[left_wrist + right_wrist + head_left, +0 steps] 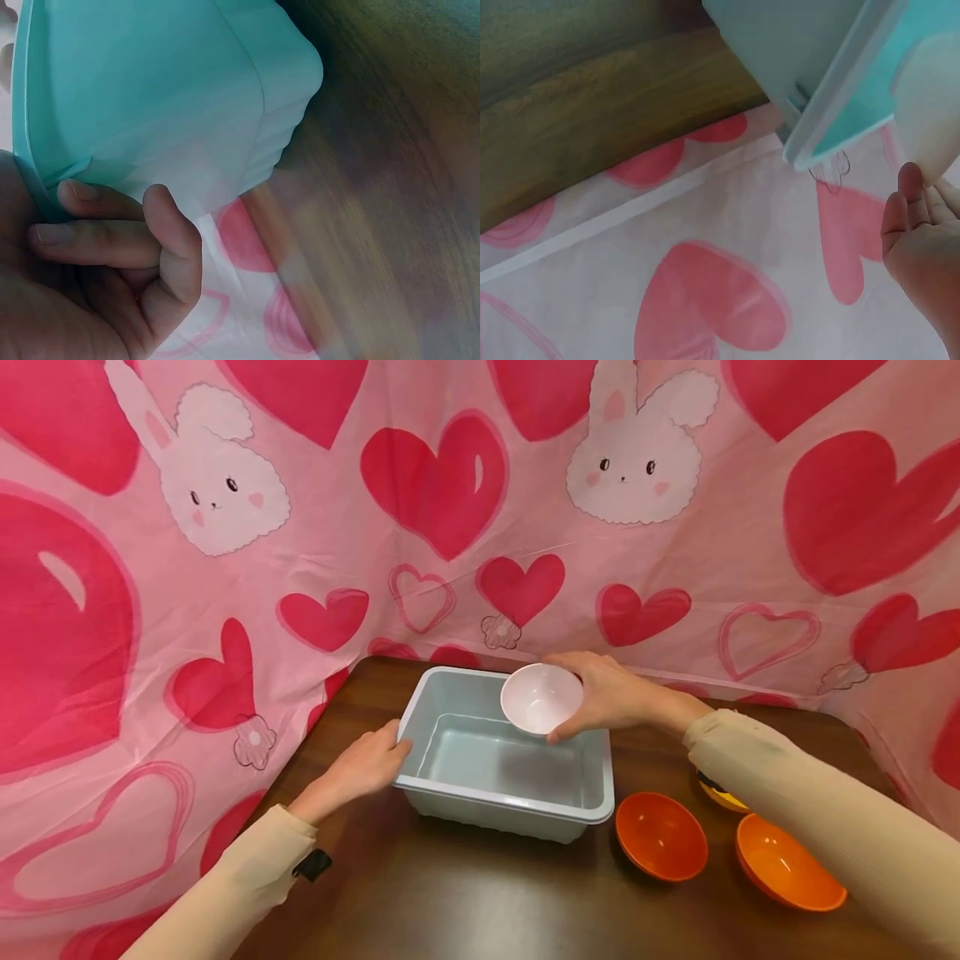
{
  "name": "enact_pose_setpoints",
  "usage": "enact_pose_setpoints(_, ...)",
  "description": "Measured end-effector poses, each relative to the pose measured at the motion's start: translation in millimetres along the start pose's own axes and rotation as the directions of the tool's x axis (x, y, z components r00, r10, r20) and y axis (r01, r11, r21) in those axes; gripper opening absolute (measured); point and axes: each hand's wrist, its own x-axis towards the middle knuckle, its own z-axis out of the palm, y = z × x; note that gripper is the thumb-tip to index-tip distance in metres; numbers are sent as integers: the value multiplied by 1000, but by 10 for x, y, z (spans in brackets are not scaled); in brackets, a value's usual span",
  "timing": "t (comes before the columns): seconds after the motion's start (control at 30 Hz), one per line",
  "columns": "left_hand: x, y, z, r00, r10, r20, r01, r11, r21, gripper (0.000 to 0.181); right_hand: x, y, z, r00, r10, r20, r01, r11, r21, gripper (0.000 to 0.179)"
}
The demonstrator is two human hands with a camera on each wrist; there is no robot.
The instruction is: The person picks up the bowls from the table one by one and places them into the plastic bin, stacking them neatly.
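Left to right. Pink heart-and-rabbit cloth (330, 527) hangs behind and around the brown wood-look counter (360, 893). Left sleeve (232, 877) pushed back, small black item (312, 865) at the cuff. Left hand (367, 764) grips the left rim of a gray-blue rectangular tub (495, 797); left wrist view has its fingers (97, 244) curled in under the lip, on the outside wall. Tub stands on the counter, probably plastic, light and a bit flexible; the turned-out rim is the natural hold, mid-side or at opposite edges.

Small white bowl (538, 697) is in the air over the tub's right rear part, tilted, mouth toward the head camera. Right hand (611, 693) pinches it at its right side: thumb near the lower edge, other fingers behind, so spread only as far as the bowl. Looks like hard, glossy plastic or melamine: light, stiff, maybe slick if wet, not very fragile. Best held at the rim or by the outer wall.

Right of the tub, on the counter: a red-orange bowl (662, 837) just beside the tub's near right corner; a yellow bowl (727, 799) with some black on it, mostly behind the right sleeve (817, 814), contents or pattern can't be told; an orange bowl (791, 867) furthest right, mouth up.
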Motion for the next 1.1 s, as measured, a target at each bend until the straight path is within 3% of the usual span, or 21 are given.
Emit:
enact_pose_setpoints(0.3,31,-1,-5,1000,-9,24,9,1000,-11,46,16,-9,125,999,20,40,-22,998,54,111)
enact_pose_setpoints(0.83,69,19,-9,999,-12,30,13,1000,-16,47,166,-34,248,995,-8,100,5,999,35,104)
enact_pose_setpoints(1.1,9,29,-8,999,-25,35,26,1000,-18,48,273,-84,347,990,-9,140,5,999,36,102)
